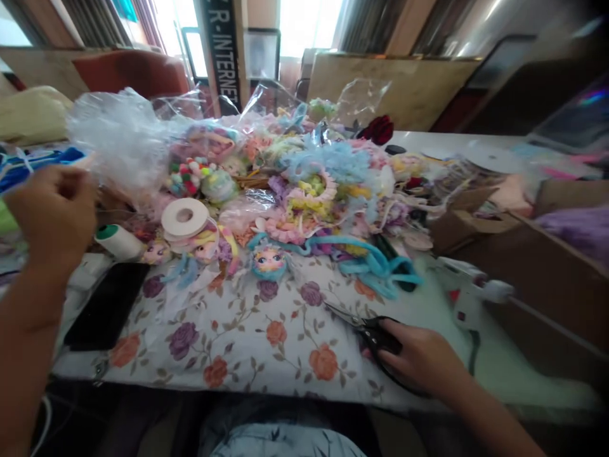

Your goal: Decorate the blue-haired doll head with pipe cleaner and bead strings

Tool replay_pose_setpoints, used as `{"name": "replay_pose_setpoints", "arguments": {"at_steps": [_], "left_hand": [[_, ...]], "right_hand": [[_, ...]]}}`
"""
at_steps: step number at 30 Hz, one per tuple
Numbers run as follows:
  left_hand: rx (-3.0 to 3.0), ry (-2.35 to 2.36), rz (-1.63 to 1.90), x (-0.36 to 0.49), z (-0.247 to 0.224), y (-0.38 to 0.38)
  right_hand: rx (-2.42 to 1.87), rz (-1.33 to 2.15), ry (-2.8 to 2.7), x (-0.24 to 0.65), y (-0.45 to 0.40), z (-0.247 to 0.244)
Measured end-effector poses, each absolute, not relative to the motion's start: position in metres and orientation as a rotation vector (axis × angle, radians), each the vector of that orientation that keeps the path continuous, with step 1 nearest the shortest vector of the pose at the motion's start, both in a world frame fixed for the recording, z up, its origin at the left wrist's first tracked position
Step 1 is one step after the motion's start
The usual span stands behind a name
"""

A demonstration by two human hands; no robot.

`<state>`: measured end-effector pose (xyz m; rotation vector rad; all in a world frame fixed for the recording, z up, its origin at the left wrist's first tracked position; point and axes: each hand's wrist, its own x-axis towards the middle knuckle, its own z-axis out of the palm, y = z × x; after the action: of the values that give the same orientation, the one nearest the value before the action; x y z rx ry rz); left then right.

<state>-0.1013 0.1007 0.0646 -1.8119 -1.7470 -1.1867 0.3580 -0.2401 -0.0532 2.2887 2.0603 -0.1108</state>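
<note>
My right hand (423, 362) grips the black handles of a pair of scissors (378, 333) low over the flowered cloth. The blades point left and away from me, and look nearly closed. My left hand (59, 212) is raised at the left, fingers curled in; whatever may be in them is hidden. Just right of that hand lies a spool of white thread (118, 241) with a green end. Beyond it a roll of white ribbon (184, 218) rests on the pile. A small doll head with blue trim (269, 261) sits at the pile's near edge.
A heap of pastel ruffles and trims (323, 168) covers the table's far side, with clear plastic bags (118, 133) on it. A black phone (108, 308) lies at left. Blue fuzzy cord (380, 266), a white glue gun (469, 301) and a cardboard box (537, 298) are at right.
</note>
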Motion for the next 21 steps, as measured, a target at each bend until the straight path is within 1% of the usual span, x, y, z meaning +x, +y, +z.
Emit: {"name": "replay_pose_setpoints", "arguments": {"at_steps": [4, 6, 8, 10, 13, 15, 17, 19, 21], "left_hand": [[-2.572, -1.552, -1.166, -0.031, 0.012, 0.018], [-2.826, -1.494, -1.043, -0.001, -0.018, -0.009], [-2.887, -1.514, -1.009, 0.022, -0.043, -0.022], [-2.890, -1.526, -0.979, 0.039, -0.058, -0.027], [-2.877, -1.572, -0.905, 0.053, -0.065, -0.025], [-2.885, -1.597, -0.870, 0.058, -0.065, -0.021], [-2.911, -1.617, -0.907, 0.060, -0.065, -0.018], [-2.938, -1.621, -0.977, 0.060, -0.066, -0.015], [-2.958, -1.604, -1.013, 0.057, -0.068, -0.014]], "right_hand": [[2.349, 0.007, 1.989, 0.370, -0.235, -0.056], [2.405, 0.058, 1.912, 0.373, -0.229, -0.057], [2.450, 0.087, 1.888, 0.375, -0.225, -0.058], [2.489, 0.121, 1.929, 0.375, -0.224, -0.059], [2.548, 0.235, 2.031, 0.370, -0.224, -0.053], [2.596, 0.251, 2.135, 0.356, -0.218, -0.046], [2.627, 0.102, 2.298, 0.335, -0.200, -0.037], [2.579, -0.184, 2.465, 0.309, -0.169, -0.031], [2.549, -0.362, 2.512, 0.285, -0.131, -0.030]]}}
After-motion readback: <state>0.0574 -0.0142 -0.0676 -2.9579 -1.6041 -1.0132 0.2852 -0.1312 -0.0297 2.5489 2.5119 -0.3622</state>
